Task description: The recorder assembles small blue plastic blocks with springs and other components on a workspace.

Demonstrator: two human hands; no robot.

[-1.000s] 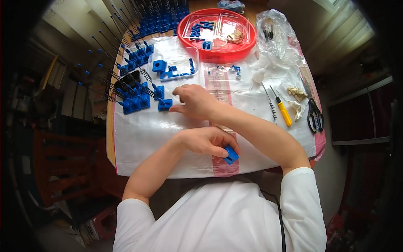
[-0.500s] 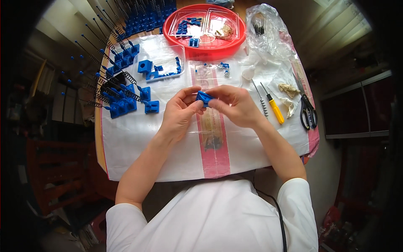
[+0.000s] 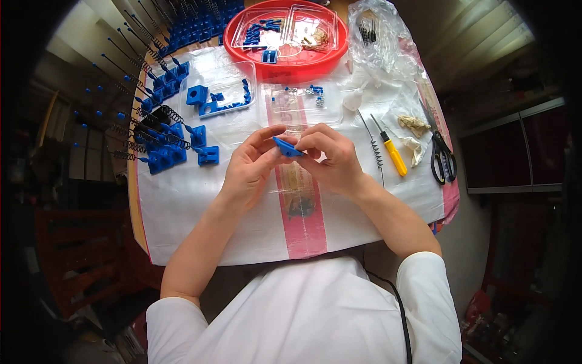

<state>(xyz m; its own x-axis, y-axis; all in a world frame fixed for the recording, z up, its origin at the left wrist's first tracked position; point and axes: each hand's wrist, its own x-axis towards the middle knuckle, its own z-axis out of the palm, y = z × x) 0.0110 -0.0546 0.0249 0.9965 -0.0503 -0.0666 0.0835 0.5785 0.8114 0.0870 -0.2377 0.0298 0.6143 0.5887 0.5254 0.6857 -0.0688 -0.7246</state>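
Note:
Between my two hands, above the middle of the table, is a small blue plastic part with a slanted, wedge-like outline. My left hand pinches its left side between thumb and fingers. My right hand grips its right end with thumb and forefinger. Just beyond the hands lies a clear plastic lid or tray with tiny blue and silver pieces on it. To the left of my left hand sits a blue block with slots. My fingers hide part of the held piece.
Blue bases with springs and rods crowd the left side. A clear box holds blue parts; behind it stands a red basin. To the right lie a yellow-handled screwdriver, black scissors, a thin spring rod and a plastic bag.
The blue part has been turned between my fingers and now shows a flatter, more slanted side. The whole view has shifted slightly, with the table's things now further left.

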